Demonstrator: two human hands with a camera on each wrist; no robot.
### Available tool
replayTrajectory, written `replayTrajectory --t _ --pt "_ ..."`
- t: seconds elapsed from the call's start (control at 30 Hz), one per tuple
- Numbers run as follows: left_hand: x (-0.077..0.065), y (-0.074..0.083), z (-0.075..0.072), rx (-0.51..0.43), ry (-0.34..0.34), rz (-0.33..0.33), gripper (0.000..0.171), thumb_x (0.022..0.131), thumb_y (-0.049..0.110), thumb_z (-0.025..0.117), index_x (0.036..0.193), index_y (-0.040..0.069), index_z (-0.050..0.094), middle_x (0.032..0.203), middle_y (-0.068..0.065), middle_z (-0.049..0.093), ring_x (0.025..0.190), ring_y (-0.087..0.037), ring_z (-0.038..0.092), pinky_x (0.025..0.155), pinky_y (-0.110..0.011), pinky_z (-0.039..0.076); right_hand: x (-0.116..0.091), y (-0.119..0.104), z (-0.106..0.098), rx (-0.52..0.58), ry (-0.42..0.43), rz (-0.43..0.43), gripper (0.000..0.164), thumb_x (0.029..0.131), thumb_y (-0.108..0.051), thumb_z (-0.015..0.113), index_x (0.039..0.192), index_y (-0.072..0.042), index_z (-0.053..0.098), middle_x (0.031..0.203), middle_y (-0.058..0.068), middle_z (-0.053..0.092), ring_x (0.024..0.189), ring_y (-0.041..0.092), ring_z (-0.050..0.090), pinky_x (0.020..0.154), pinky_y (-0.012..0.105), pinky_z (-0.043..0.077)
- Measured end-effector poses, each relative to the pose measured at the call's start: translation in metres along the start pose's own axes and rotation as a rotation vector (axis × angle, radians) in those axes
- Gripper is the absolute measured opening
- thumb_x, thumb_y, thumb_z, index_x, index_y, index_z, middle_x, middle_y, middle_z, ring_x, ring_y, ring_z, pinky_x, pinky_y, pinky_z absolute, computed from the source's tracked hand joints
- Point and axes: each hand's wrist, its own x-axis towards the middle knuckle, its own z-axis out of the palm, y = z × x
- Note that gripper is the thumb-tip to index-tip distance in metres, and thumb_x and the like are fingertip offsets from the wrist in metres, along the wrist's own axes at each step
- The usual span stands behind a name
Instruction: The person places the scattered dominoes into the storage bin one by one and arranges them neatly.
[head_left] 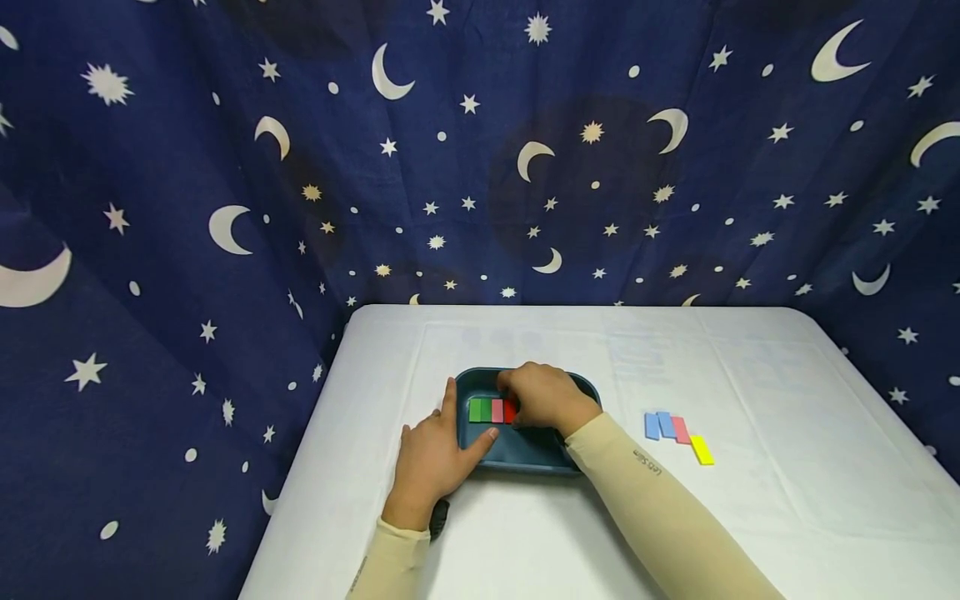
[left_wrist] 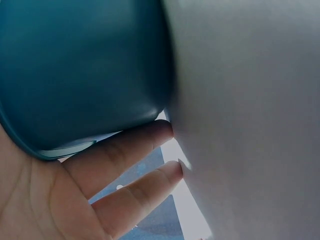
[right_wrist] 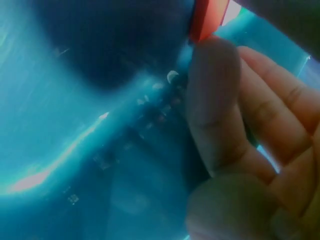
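A dark teal tray (head_left: 517,454) sits on the white table. Inside it a light green tile (head_left: 475,410), a dark green tile (head_left: 486,410), a pink tile (head_left: 497,411) and a red tile (head_left: 510,411) form a row. My right hand (head_left: 551,396) reaches into the tray and pinches the red tile at the row's right end, partly covering it; the right wrist view shows a fingertip against the tile's end. My left hand (head_left: 431,458) rests against the tray's left side, thumb at the front rim, with straight fingers (left_wrist: 137,197) along the outer wall.
Right of the tray, two blue tiles (head_left: 658,426), another pink tile (head_left: 680,429) and a yellow tile (head_left: 702,450) lie on the white table (head_left: 810,500). A dark blue curtain (head_left: 480,167) with moons and stars hangs behind and at the sides.
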Motion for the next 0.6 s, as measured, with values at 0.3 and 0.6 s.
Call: replayTrajectory --t 0.3,0.6 --pt "-0.0004 0.0005 -0.0014 0.001 -0.010 -0.009 0.113 0.091 0.087 0.045 0.169 0.008 0.025 0.123 -0.021 0.073 0.097 -0.033 0.074 0.092 -0.078 0.045 0.0008 -0.0001 0.0014 -0.016 0.010 -0.013 0.060 0.071 -0.029 0.101 0.124 -0.018 0.075 0.091 -0.011 0.070 0.078 0.011 0.062 0.074 0.038 0.057" --pt "-0.0004 0.0008 -0.0007 0.002 -0.010 -0.005 0.114 0.091 0.089 0.040 0.169 0.008 0.024 0.123 -0.020 0.073 0.097 -0.032 0.074 0.092 -0.078 0.045 0.0006 0.0000 0.0030 -0.023 0.013 -0.015 0.060 0.071 -0.031 0.101 0.123 -0.018 0.075 0.093 -0.010 0.071 0.080 0.011 0.062 0.076 0.039 0.057"
